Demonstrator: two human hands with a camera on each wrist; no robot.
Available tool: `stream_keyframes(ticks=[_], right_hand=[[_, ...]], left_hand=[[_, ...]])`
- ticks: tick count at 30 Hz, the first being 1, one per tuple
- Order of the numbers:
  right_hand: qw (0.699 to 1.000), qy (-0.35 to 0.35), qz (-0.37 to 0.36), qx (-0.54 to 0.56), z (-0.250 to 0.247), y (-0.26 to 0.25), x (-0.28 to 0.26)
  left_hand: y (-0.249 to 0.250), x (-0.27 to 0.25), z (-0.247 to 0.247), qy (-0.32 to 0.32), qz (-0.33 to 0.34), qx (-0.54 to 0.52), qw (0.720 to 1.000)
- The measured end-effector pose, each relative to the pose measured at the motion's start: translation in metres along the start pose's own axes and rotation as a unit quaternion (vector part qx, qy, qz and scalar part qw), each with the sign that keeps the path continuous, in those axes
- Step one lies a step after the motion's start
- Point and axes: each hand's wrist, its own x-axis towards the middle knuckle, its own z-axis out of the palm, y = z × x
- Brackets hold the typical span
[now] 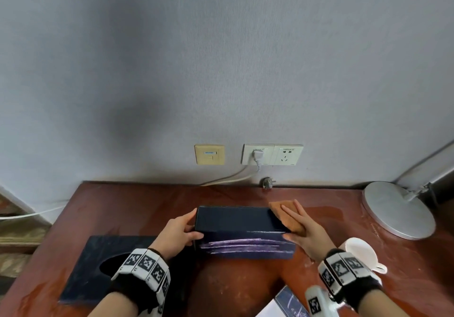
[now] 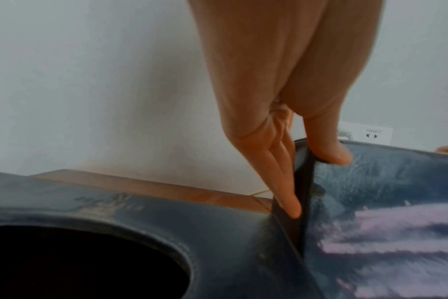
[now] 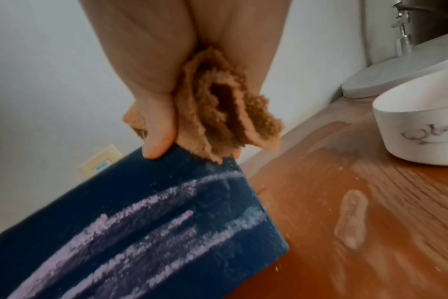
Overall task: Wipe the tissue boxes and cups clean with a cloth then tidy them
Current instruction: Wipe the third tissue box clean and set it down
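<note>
Nearest, the left hand [image 1: 175, 230] pinches one end of the tissue box [image 1: 240, 220] on the table [image 1: 122, 208]; the right hand [image 1: 304, 233] clamps the cloth [image 1: 285, 214] over its other corner. Wide strokes could smear the pink streaks [image 1: 245, 244] or knock the cup [image 1: 361, 252].

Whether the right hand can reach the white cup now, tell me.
Probably yes: the white cup stands close beside the right hand, nothing between, though that hand holds the orange cloth.

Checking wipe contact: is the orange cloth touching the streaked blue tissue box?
Touching. The right wrist view shows the cloth lying on the tissue box at its top corner, with no gap.
</note>
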Motion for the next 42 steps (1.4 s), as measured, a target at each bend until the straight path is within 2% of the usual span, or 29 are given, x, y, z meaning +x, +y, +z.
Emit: stream_keyframes(ticks=[4,8,11,15,20,23,27,29,31,33,35,38,40,42], right_hand=[[1.0,0.003,0.019,0.003,-0.01,-0.01,0.013],[0.999,0.028,0.014,0.015,-0.011,-0.009,0.031],[0.993,0.056,0.041,0.098,-0.006,-0.002,0.046],[0.981,0.087,0.04,0.17,-0.001,0.001,0.059],[0.979,0.088,0.044,0.176,0.006,0.007,0.071],[0.985,0.089,0.053,0.139,0.009,0.013,0.077],[0.992,0.042,0.094,0.068,0.018,0.021,0.072],[0.996,0.025,0.085,0.029,0.021,0.018,0.068],[0.992,0.006,0.065,-0.106,0.026,0.004,0.067],[0.968,-0.007,0.014,-0.25,0.038,-0.019,0.067],[0.957,-0.021,-0.053,-0.286,0.057,-0.045,0.067],[0.953,-0.059,-0.119,-0.273,0.091,-0.075,0.071],[0.949,-0.086,-0.132,-0.274,0.111,-0.087,0.073],[0.939,-0.132,-0.113,-0.298,0.128,-0.091,0.07]], left_hand=[[0.001,0.012,0.0,0.1,-0.009,-0.048,0.994],[0.012,0.022,0.001,0.162,-0.04,-0.068,0.984],[0.015,0.034,0.002,0.2,-0.055,-0.018,0.978],[0.013,0.049,0.005,0.19,-0.077,0.139,0.969],[0.014,0.054,0.02,0.118,-0.042,0.074,0.989],[0.008,0.055,0.022,0.086,-0.035,0.11,0.99],[0.0,0.056,0.026,0.061,-0.08,0.159,0.982],[-0.002,0.058,0.028,0.054,-0.096,0.171,0.979],[-0.002,0.059,0.029,0.049,-0.1,0.167,0.98],[0.001,0.058,0.029,0.046,-0.099,0.167,0.98],[0.002,0.056,0.03,0.066,-0.098,0.161,0.98],[0.006,0.047,0.027,0.129,-0.084,0.138,0.978],[0.012,0.04,0.022,0.164,-0.058,0.144,0.974],[0.018,0.032,0.019,0.171,-0.029,0.145,0.974]])
